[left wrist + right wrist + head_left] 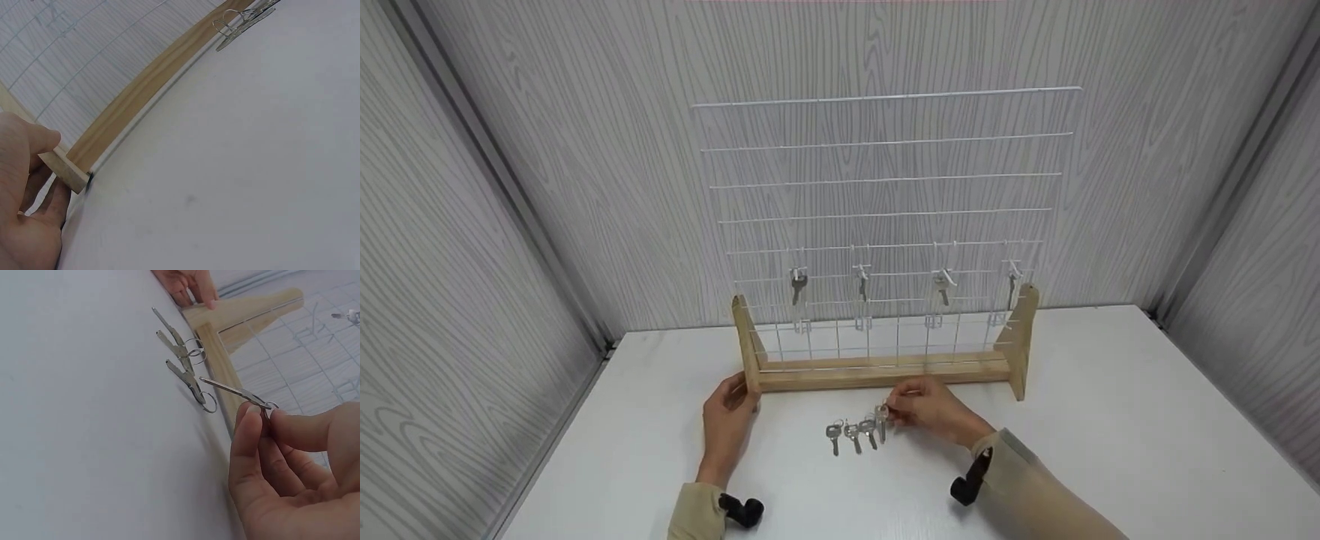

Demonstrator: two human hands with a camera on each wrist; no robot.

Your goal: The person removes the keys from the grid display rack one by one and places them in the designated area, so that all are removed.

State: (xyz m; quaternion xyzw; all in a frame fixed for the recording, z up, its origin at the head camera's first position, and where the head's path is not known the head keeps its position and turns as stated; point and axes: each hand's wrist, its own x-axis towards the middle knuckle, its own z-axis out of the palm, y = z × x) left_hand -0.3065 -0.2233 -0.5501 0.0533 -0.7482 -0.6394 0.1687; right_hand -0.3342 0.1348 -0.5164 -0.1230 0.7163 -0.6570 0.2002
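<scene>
My right hand pinches a silver key at its ring end between thumb and forefinger, with the blade sticking out over the table. Three more keys, each with a small ring, lie on the white table beside it; in the head view they are left of that hand. My left hand grips the front end of the left wooden foot of a wire grid rack, thumb on one side and fingers on the other. Several keys hang from white hooks along the rack's lower part.
A wooden crossbar joins the rack's two feet, the right wooden foot standing beyond my right hand. Grey wood-patterned panels close in the white table at the back and sides.
</scene>
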